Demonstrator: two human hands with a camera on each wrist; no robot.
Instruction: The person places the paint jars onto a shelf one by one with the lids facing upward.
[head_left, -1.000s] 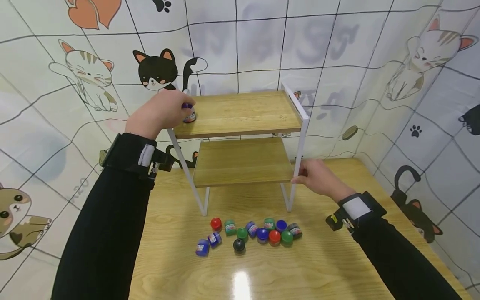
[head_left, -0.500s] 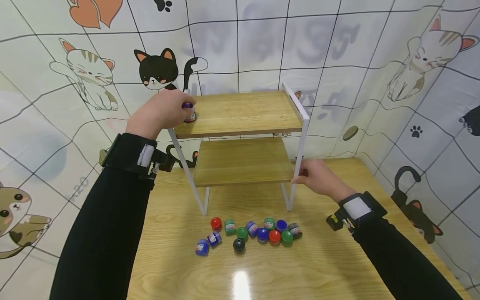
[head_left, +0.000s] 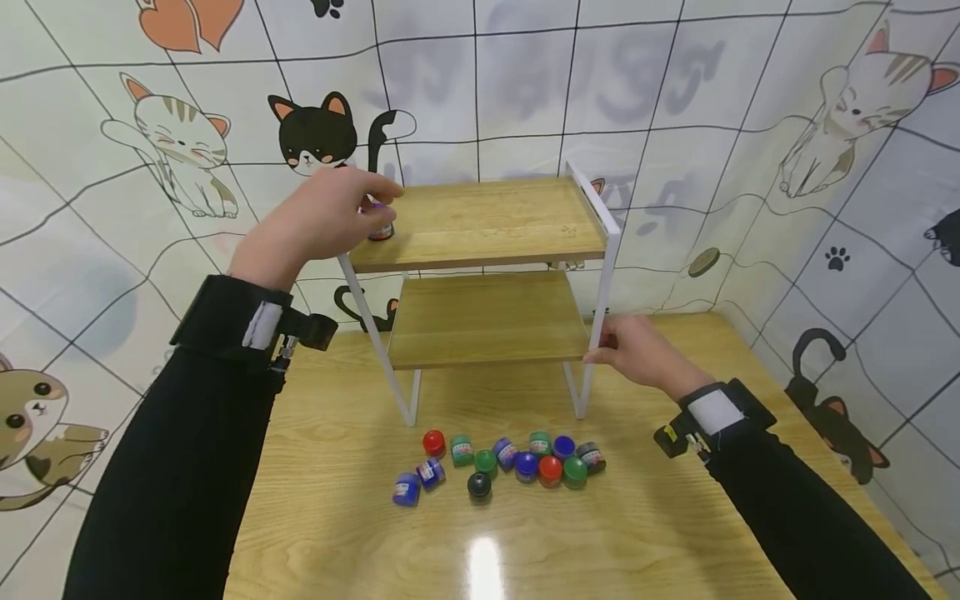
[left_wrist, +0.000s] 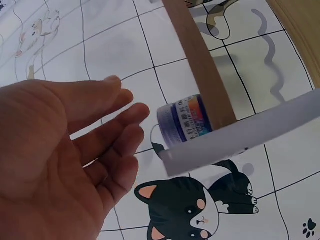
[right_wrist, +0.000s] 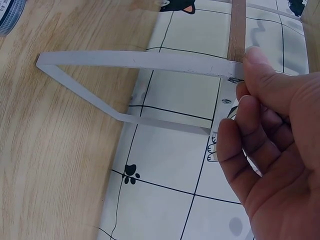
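Observation:
A small purple paint jar (head_left: 382, 232) with a printed label stands at the left end of the upper board (head_left: 487, 221) of a two-tier shelf. My left hand (head_left: 318, 212) hovers beside and over it, fingers loosely bent. In the left wrist view a gap shows between the fingertips and the jar (left_wrist: 184, 120). At the shelf's right side my right hand (head_left: 637, 352) pinches the white metal frame (head_left: 602, 304) by the lower board (head_left: 487, 321). The right wrist view shows the thumb on the frame (right_wrist: 145, 60) at the board's corner, with the other fingers curled under.
Several paint jars with red, green, blue and black lids lie and stand in a loose group on the wooden table (head_left: 337, 542) before the shelf, among them a black one (head_left: 478, 487). A cat-printed sheet (head_left: 517, 92) hangs behind and at both sides.
My left hand has let go of the purple jar and drawn slightly left and up, its fingers spreading. The jar stays on the upper board. My right hand keeps its grip on the frame.

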